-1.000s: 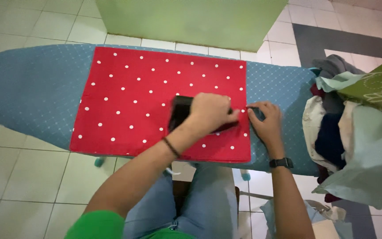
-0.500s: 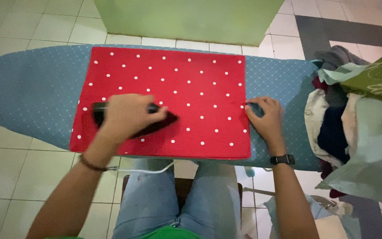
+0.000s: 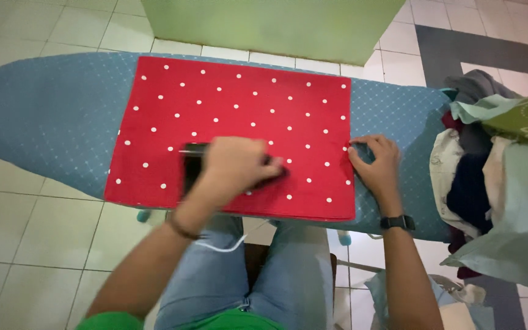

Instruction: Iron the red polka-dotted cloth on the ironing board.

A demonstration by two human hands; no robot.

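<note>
Down on the ironing board (image 3: 56, 122), a red cloth (image 3: 239, 116) with white dots lies flat, spread across the board's middle and reaching from its far edge to its near edge. The left hand (image 3: 236, 165) is closed over the handle of a dark iron (image 3: 194, 165), which rests on the cloth near its near left corner, just inside the board's near edge; the iron's body shows to the left of the knuckles and a dark tip shows to their right. A thin band sits on the left wrist. The right hand (image 3: 374, 162) lies at the cloth's right edge, fingers curled and pinching that edge against the board's blue cover. A black watch (image 3: 396, 222) is on the right wrist. A white cord (image 3: 221, 245) hangs below the board's near edge, over the person's jeans. Past the board's right end a pile of clothes (image 3: 478, 177) is heaped, in grey, white, dark blue and pale green, with a green patterned piece on top. Beyond the far edge stands a light green panel (image 3: 276, 21) on the tiled floor (image 3: 25, 244).
</note>
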